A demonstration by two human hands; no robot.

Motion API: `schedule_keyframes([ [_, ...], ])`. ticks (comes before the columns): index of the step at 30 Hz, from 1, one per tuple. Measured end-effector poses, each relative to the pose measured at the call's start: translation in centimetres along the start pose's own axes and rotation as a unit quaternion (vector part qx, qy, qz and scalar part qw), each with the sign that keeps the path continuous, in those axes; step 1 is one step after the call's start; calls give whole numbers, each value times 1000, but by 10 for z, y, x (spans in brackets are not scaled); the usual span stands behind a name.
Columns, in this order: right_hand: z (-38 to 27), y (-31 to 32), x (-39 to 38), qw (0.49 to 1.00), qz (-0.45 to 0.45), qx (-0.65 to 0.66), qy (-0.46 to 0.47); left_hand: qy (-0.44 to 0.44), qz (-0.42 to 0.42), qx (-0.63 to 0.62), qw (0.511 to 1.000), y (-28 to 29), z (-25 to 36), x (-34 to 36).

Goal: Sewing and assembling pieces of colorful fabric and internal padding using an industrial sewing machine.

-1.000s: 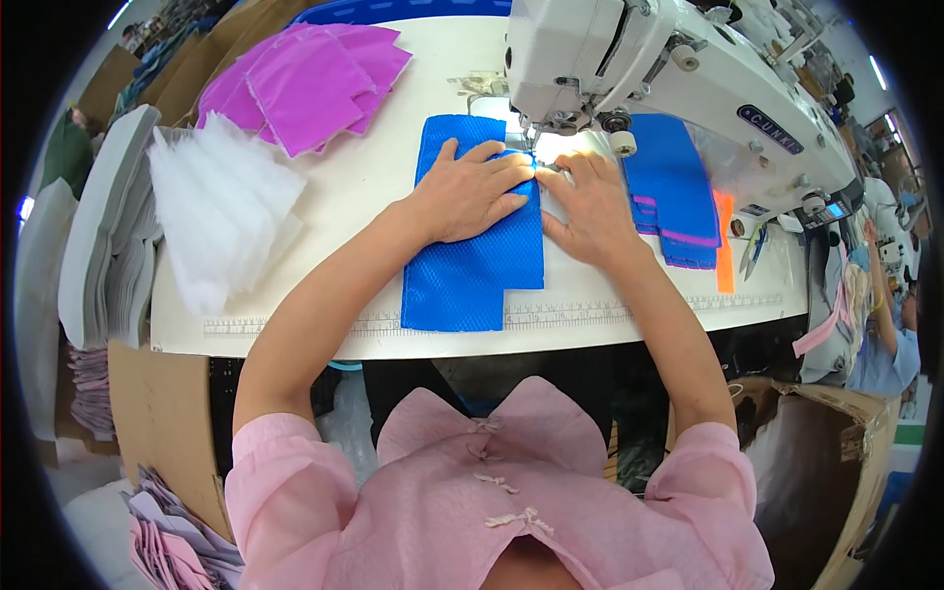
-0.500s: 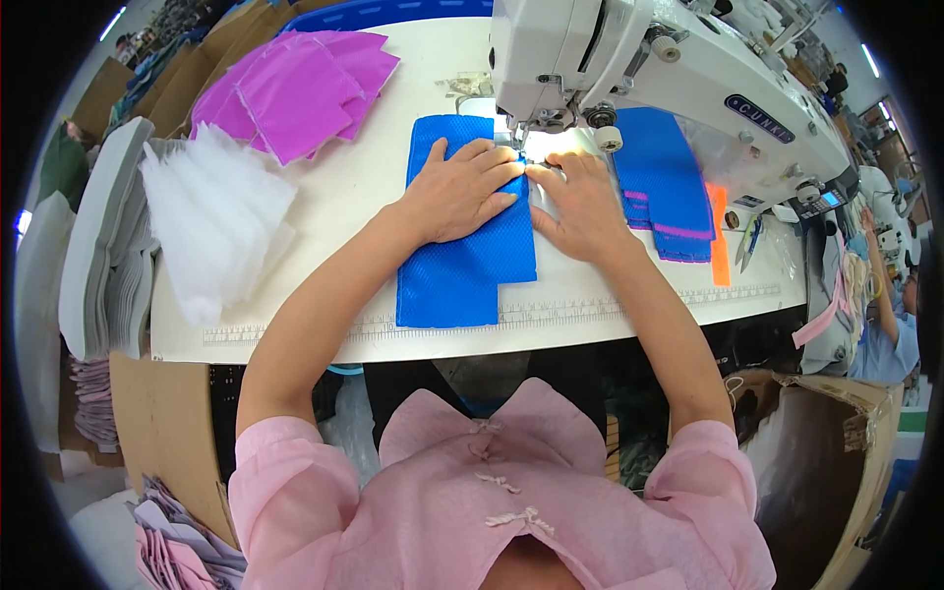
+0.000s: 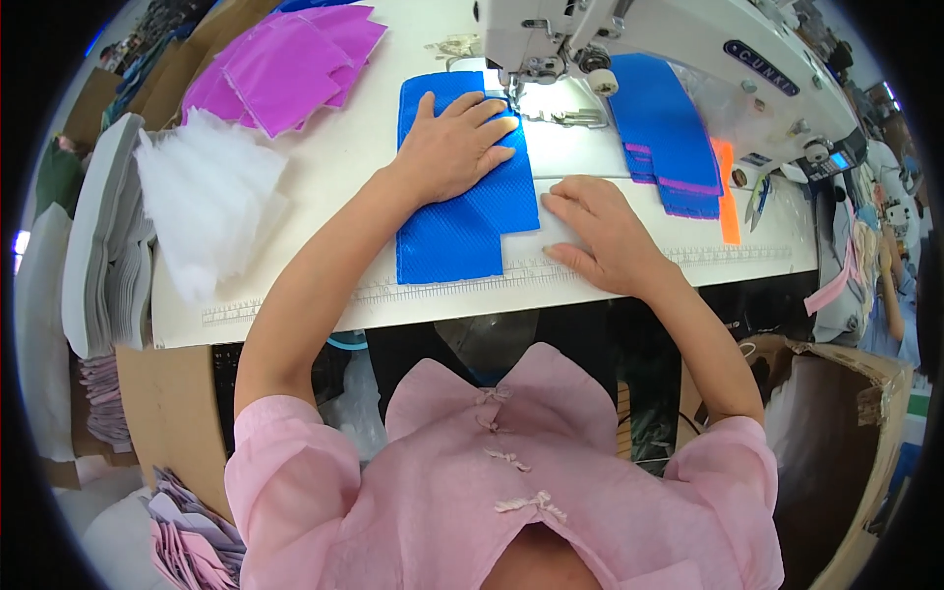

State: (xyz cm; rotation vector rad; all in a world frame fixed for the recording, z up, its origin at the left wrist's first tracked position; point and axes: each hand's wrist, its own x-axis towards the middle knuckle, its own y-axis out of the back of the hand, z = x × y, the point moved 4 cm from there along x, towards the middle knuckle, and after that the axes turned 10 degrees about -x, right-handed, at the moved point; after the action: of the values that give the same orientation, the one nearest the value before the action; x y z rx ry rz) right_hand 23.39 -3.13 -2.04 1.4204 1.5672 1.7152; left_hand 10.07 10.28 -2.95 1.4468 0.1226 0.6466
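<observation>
White table (image 3: pixel 315 182), white sewing machine (image 3: pixel 674 37); notched blue fabric panel (image 3: pixel 450 246) lies left of and at the presser foot (image 3: pixel 512 96).
Panel's long axis runs near-far, right edge roughly in line with the foot. Left hand (image 3: pixel 449 152) is palm-down on the panel's far half, fingers spread, nothing pinched, and is nearer the foot. Right hand (image 3: pixel 608 236) sits just right of the panel's near half, fingers loosely curled, no fabric visible in it; table contact can't be told.
</observation>
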Motion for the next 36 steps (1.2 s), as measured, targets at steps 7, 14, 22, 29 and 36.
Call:
schedule_keyframes([
  [7, -7, 5, -12, 999, -8, -43, 33, -73, -8, -180, 981, 26, 47, -46],
  [14, -8, 1, -10, 999, 0, -41, 35, -77, -17, -201, 977, 24, 53, -59],
  [22, -7, 4, -10, 998, -37, -18, 39, -86, -6, -186, 979, 20, 54, -61],
  [29, -4, 4, -8, 995, -74, -14, 65, -49, -85, -160, 982, 17, 54, -59],
  [36, -10, 4, -1, 991, -113, 10, 70, -32, -86, -160, 983, 21, 54, -61],
])
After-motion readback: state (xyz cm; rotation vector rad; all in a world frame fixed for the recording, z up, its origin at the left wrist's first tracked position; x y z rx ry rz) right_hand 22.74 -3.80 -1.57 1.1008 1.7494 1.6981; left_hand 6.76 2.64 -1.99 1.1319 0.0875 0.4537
